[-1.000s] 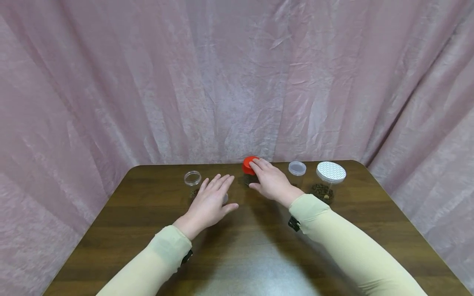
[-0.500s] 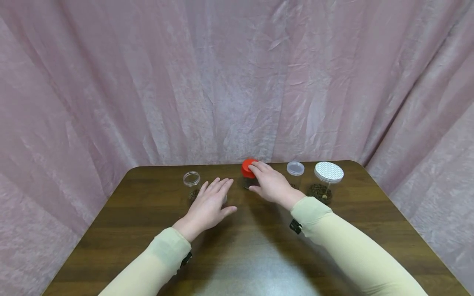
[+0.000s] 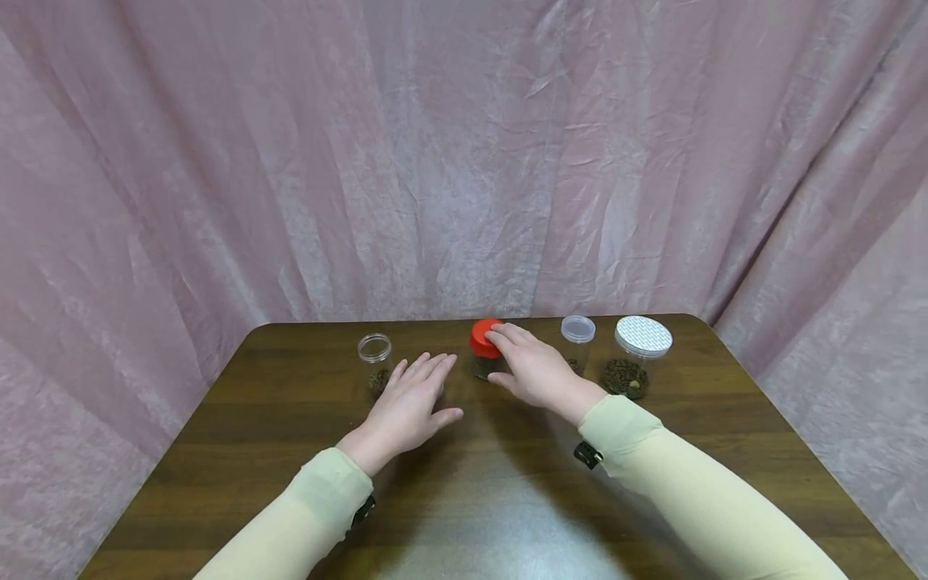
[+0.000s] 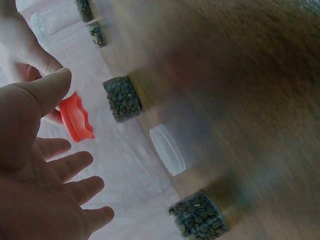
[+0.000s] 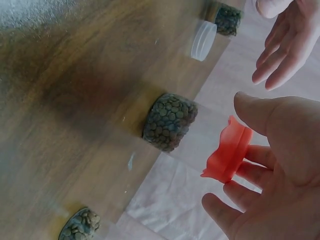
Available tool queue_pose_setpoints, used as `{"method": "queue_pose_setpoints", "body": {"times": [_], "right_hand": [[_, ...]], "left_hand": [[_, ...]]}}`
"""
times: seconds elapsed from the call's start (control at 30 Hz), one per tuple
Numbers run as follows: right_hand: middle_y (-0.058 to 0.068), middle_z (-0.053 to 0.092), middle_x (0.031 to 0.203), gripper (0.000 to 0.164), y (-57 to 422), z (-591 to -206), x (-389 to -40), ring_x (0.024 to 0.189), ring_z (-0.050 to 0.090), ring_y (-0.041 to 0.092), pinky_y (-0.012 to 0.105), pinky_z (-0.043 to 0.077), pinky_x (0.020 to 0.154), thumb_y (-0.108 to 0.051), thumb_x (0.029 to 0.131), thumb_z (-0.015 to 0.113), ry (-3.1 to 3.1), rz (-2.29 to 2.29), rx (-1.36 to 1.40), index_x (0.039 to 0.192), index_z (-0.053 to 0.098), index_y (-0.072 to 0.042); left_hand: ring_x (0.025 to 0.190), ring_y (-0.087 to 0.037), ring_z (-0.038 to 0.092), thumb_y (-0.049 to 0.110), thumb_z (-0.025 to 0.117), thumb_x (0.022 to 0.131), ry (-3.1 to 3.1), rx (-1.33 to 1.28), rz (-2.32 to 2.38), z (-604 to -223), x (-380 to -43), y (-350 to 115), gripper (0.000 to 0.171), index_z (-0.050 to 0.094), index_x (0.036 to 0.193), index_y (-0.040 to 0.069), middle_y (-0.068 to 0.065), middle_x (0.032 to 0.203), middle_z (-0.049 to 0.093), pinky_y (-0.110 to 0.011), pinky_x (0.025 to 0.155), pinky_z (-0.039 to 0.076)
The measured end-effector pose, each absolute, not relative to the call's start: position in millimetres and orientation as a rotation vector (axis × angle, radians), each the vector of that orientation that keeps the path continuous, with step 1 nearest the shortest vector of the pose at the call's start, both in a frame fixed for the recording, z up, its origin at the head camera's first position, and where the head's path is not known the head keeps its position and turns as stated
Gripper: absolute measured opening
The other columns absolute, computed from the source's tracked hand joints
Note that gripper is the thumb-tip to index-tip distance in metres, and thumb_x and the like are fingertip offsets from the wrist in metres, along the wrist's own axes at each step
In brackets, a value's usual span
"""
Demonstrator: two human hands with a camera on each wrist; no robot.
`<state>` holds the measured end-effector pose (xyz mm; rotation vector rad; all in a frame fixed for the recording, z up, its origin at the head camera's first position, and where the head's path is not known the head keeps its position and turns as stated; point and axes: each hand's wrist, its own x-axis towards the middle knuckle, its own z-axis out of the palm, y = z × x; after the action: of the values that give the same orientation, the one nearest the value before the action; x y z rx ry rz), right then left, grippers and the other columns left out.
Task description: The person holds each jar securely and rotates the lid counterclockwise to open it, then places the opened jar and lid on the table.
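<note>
Fingers of my right hand (image 3: 532, 366) rest on the far side of the red lid (image 3: 484, 338) of a clear jar. Dark, lentil-like grains (image 5: 170, 122) fill the jar's lower part. The right thumb points along the near side, apart from the lid in the right wrist view. My left hand (image 3: 406, 407) hovers with fingers spread, holding nothing. Near it stands a clear jar (image 3: 374, 348) with grains in its bottom, partly hidden by the hand. A whitish plastic cap (image 4: 167, 150) sits between these two jars; the left hand mostly hides it in the head view.
To the right stand a slim clear jar (image 3: 577, 329) and a wide jar with a white patterned lid (image 3: 644, 337), both with grains inside. The wooden table (image 3: 464, 515) ends at the back against a pink curtain (image 3: 464, 161).
The red-lidded jar has come a little toward me, with my right hand on its lid. The left hand has hardly moved.
</note>
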<state>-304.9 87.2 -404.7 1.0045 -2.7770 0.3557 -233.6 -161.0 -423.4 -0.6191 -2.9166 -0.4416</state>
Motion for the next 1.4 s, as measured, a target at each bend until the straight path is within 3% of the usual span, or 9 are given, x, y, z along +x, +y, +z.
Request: {"method": "queue_pose_setpoints", "body": {"times": [1.4], "right_hand": [[0.021,0.057,0.158,0.071,95,-407,-279,0.149,0.053,0.041,0.057,0.049,0.115,-0.027,0.096,0.09,-2.651,0.441,1.107,0.153,0.059,0.0]], "left_hand": [[0.161,-0.042,0.035,0.039,0.084,0.1,-2.97,-0.605,-0.516,-425,-227,-169,0.086,0.042,0.169,0.008,-0.016,0.17,0.046,-0.068,0.129,0.021]]}}
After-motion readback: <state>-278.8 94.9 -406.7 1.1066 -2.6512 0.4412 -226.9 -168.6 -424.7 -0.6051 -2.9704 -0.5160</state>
